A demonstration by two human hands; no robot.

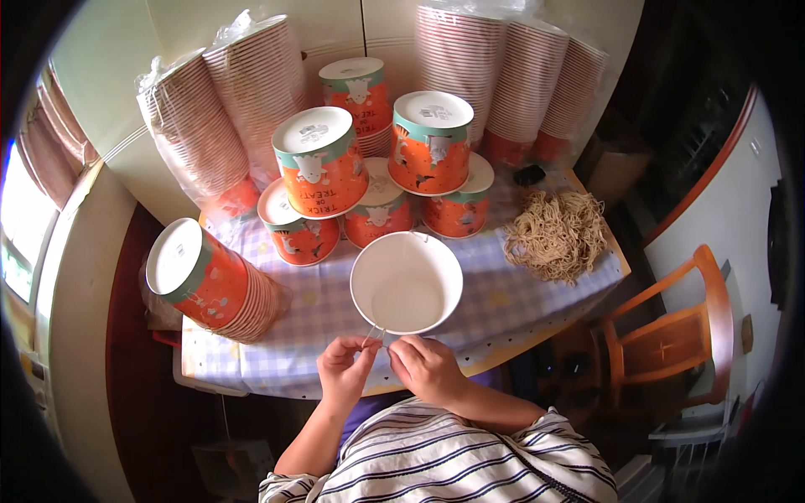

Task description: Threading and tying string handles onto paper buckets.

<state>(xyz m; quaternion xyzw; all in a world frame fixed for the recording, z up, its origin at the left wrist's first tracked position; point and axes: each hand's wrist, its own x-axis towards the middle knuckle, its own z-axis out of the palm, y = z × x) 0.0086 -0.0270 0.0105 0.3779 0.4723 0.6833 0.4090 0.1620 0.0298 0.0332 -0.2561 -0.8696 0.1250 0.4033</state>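
We see a white bucket (407, 283) at the near edge of the surface (495, 302), its open mouth turned up toward the camera, so its long axis runs roughly along our line of sight. It looks empty; only the pale inner wall and base show. A thin string (375, 334) hangs at its near rim.

The left hand (345, 366) is closed in a pinch on that string just below the rim. The right hand (425, 365) is curled beside it, fingertips meeting the left's at the same spot; we cannot tell whether it grips the string too.

Behind the bucket stands a cluster of orange buckets (323, 163), mouths down, white bases up, stacked two high on the checked cloth. To the left a nested stack (214, 285) lies on its side, its base pointing left and toward us, its long axis running back to the right. At the back, wrapped stacks (214, 126) lean against the wall, with more (511, 75) to the right.

A heap of tan strings (558, 235) lies on the right part of the surface, well apart from the hands. A wooden chair (671, 335) stands to the right.
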